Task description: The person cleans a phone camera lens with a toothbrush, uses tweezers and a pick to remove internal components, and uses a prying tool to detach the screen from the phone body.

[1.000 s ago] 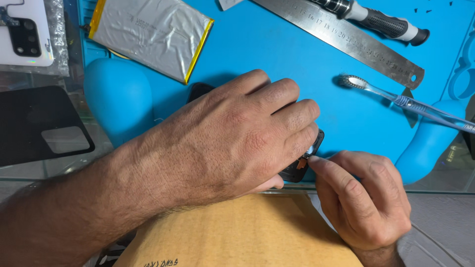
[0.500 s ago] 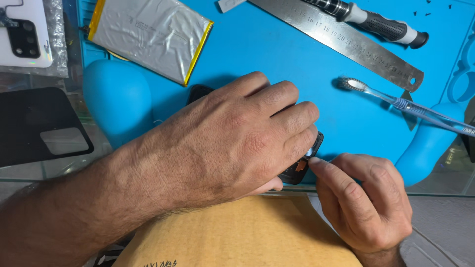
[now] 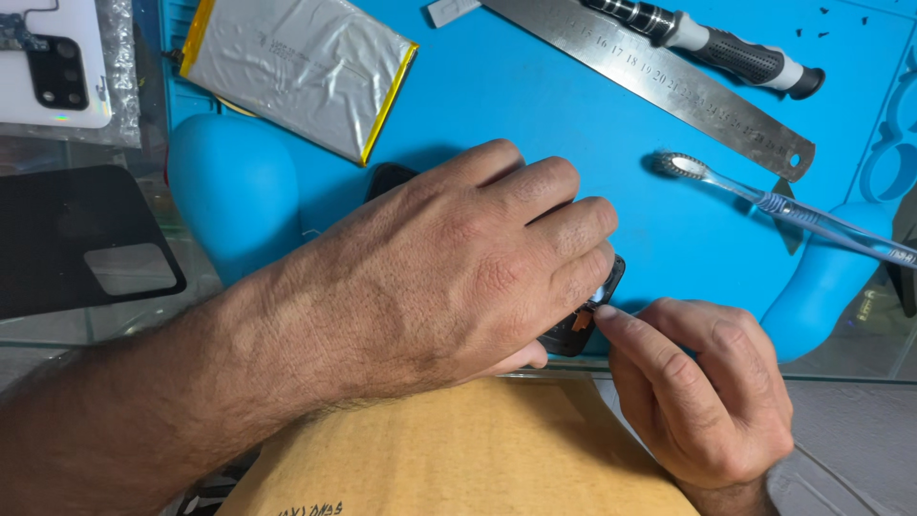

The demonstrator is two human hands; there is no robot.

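Barely anything has shifted since a second ago: both hands stay planted on the same spot, the right one maybe nudged a hair closer to the edge of the phone.

That phone (image 3: 585, 325) is a dark, flat slab lying at the near edge of the blue mat (image 3: 535, 105), and it's almost totally buried. Only a black corner with a bit of orange strip pokes out, plus a dark sliver up past the knuckles. The left hand (image 3: 458, 268) lies flat over it, fingers curled down around the far edge, pressing it in place. The right hand (image 3: 702, 392) is mostly closed, with thumb and forefinger pinched at that exposed corner; whether they actually grip anything there is too small to make out.

Further out on the rubbery mat: one silver pouch battery (image 3: 301, 72) with yellow edging, one steel ruler (image 3: 659, 81), one screwdriver (image 3: 712, 43) with a ribbed black-and-white handle, cut off at the top, and one clear toothbrush (image 3: 764, 201) running off the right side. A tan envelope (image 3: 458, 449) sits nearest, a white back cover (image 3: 53, 62) with a camera cutout is top left, and a black panel (image 3: 76, 239) lies on the glass table (image 3: 124, 320).
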